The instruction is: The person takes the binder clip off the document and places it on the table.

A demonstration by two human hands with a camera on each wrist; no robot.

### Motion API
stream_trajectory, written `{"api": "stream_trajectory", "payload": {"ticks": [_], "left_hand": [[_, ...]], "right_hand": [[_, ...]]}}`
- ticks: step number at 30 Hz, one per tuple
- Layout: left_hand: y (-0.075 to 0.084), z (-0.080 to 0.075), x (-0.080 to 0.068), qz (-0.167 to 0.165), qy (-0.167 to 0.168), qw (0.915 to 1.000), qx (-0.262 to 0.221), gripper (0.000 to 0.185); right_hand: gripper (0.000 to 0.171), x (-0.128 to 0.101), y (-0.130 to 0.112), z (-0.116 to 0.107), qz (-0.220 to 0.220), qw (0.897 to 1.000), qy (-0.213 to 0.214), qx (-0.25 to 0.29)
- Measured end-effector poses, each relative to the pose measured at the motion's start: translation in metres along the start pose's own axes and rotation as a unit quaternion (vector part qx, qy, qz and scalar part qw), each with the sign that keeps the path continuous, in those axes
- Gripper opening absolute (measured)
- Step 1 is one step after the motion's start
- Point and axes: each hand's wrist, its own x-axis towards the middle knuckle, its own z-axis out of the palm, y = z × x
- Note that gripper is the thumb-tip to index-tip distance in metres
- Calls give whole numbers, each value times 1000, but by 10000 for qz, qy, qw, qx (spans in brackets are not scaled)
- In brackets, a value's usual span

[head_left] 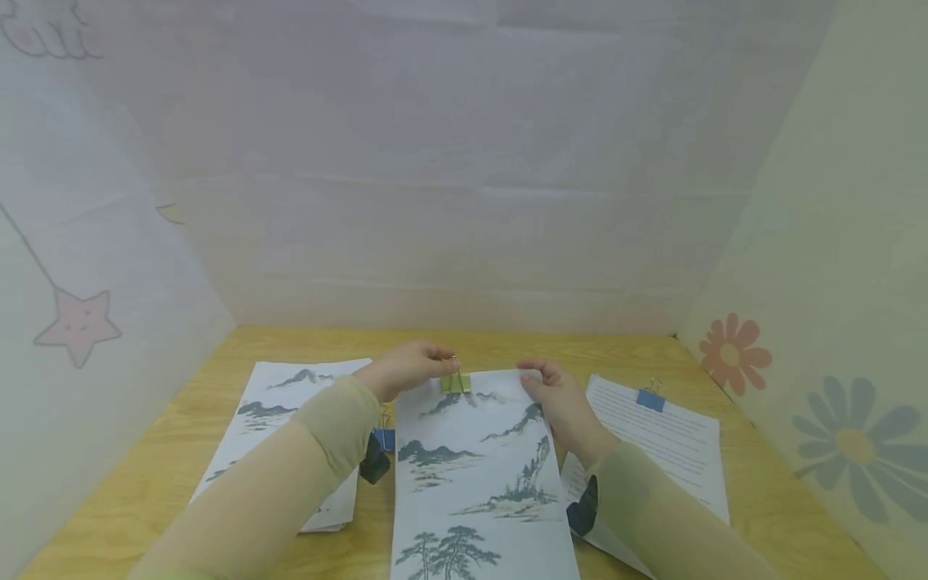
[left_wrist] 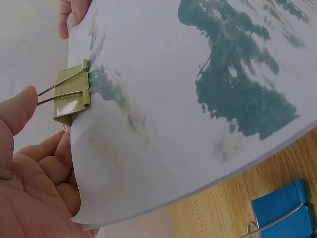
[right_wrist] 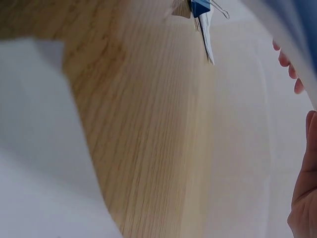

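A stack of paper (head_left: 500,483) printed with ink mountains and pines is held up in front of me. A yellow-green binder clip (head_left: 455,384) sits on its top edge, left of the middle. My left hand (head_left: 409,369) pinches the clip's wire handles; in the left wrist view the thumb is on the front handle (left_wrist: 62,99), with the fingers curled behind the clip. My right hand (head_left: 561,399) grips the stack's top right corner, thumb in front and fingers behind. In the right wrist view, part of that hand (right_wrist: 307,178) shows at the right edge.
At the left lies another landscape-printed stack (head_left: 329,515), partly under my left arm. A blue binder clip (head_left: 384,439) is beside it. Text-printed sheets (head_left: 681,451) with a blue binder clip (head_left: 650,399) lie at the right on the wooden table (head_left: 783,515). Cloth walls surround it.
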Motion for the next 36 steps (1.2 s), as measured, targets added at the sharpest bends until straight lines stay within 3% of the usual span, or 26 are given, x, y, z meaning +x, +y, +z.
{"api": "stream_trajectory", "payload": {"ticks": [13, 22, 27, 36], "left_hand": [[5, 0, -3, 45, -132, 9998, 115, 61], [6, 5, -2, 1, 90, 9993, 370, 52], [8, 7, -4, 38, 75, 9989, 472, 57], [9, 7, -4, 18, 4, 9999, 156, 56]], "right_hand": [[31, -4, -3, 1, -51, 9998, 36, -162], [30, -4, 1, 2, -73, 9999, 76, -52], [30, -5, 0, 2, -45, 9999, 71, -67], [29, -7, 1, 2, -28, 9999, 96, -65]]}}
